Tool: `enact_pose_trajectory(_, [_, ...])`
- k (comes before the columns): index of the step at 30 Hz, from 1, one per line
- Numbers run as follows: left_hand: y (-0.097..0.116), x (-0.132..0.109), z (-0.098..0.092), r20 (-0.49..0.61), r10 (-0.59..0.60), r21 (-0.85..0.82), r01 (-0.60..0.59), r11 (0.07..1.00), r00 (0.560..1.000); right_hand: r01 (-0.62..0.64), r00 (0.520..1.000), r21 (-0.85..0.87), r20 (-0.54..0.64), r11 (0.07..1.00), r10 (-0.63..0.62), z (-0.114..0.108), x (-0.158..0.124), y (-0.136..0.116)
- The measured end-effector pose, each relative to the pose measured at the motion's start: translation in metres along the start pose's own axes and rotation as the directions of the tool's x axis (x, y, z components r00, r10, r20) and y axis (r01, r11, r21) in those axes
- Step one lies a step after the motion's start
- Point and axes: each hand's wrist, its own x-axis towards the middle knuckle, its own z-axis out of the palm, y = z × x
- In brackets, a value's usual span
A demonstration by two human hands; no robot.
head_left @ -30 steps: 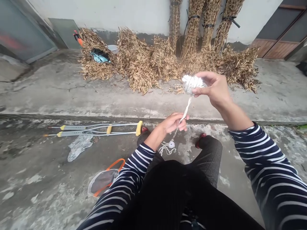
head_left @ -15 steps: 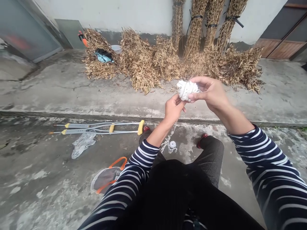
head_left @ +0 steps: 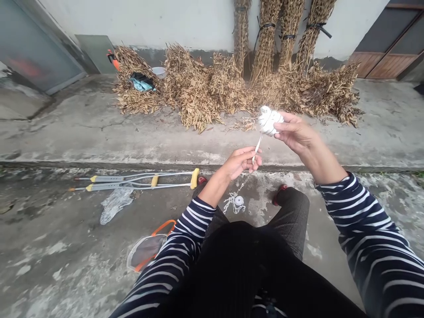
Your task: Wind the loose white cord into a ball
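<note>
My right hand [head_left: 294,132] is raised in front of me, fingers closed round a white ball of wound string [head_left: 269,119]. A short length of white string [head_left: 257,147] runs from the ball down to my left hand [head_left: 241,162], which pinches it between thumb and fingers. Below that hand the string drops to a loose white tangle with a small round spool [head_left: 236,202] on the concrete between my feet. Both arms wear dark sleeves with white stripes.
A pair of grey crutches [head_left: 139,180] with yellow pads lies on the ground to the left. Beside them lie a clear plastic bag [head_left: 114,203] and an orange-edged bag [head_left: 147,250]. Heaps and tied bundles of dry brown plants [head_left: 212,88] line the far wall beyond a concrete step.
My left hand, up against the ball half a second ago, has dropped away from it, drawing out a short length of string. My right hand has shifted slightly to the right with the ball.
</note>
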Motion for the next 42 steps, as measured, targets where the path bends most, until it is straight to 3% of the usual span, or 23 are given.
enact_pose_trajectory(5, [-0.009,-0.005,-0.016,0.13,-0.038,-0.119,0.054,0.991,0.991,0.014,0.992,0.01,0.122,1.0,-0.015,-0.005,-0.005,-0.002])
enact_pose_trajectory(10, [-0.008,-0.009,-0.026,0.196,-0.1,-0.067,0.115,0.991,0.976,0.1,0.964,0.008,0.249,0.995,-0.099,-0.011,-0.008,-0.011])
enact_pose_trajectory(14, [0.0,-0.006,-0.033,0.068,-0.05,-0.009,0.051,0.999,0.996,0.142,0.949,0.018,0.282,0.99,-0.141,-0.016,-0.01,-0.011])
enact_pose_trajectory(19, [0.01,0.016,-0.036,-0.133,0.025,0.281,0.013,0.96,0.991,0.149,0.926,0.015,0.349,0.989,-0.145,-0.01,-0.019,-0.009])
enact_pose_trajectory(22, [0.009,0.035,-0.03,-0.159,0.081,0.397,-0.011,0.918,0.984,0.184,0.908,-0.074,0.395,0.98,-0.141,0.001,-0.024,-0.016])
enact_pose_trajectory(24, [0.005,0.042,-0.021,-0.119,0.063,0.394,-0.011,0.919,0.991,0.243,0.909,-0.151,0.38,0.958,-0.171,0.006,-0.024,-0.024])
enact_pose_trajectory(27, [-0.001,0.04,-0.006,0.047,-0.11,0.345,0.087,0.935,0.993,0.329,0.914,-0.293,0.338,0.898,-0.225,0.009,-0.02,-0.038])
enact_pose_trajectory(30, [-0.003,0.022,0.005,0.297,-0.279,0.265,0.202,0.943,0.913,0.376,0.914,-0.386,0.306,0.842,-0.268,0.004,-0.014,-0.046])
enact_pose_trajectory(31, [-0.002,0.014,0.005,0.352,-0.29,0.229,0.219,0.949,0.89,0.387,0.912,-0.394,0.297,0.834,-0.283,0.002,-0.013,-0.046])
enact_pose_trajectory(33, [0.002,0.0,0.004,0.381,-0.262,0.157,0.218,0.963,0.886,0.417,0.904,-0.388,0.275,0.822,-0.328,-0.001,-0.011,-0.044])
enact_pose_trajectory(37, [0.009,-0.018,-0.002,0.29,-0.12,0.036,0.114,0.993,0.949,0.531,0.846,-0.433,0.227,0.728,-0.482,-0.001,-0.008,-0.022])
enact_pose_trajectory(42, [0.007,-0.019,0.004,0.153,-0.006,0.025,0.002,1.0,0.988,0.654,0.688,-0.59,0.205,0.473,-0.696,0.003,0.001,0.012])
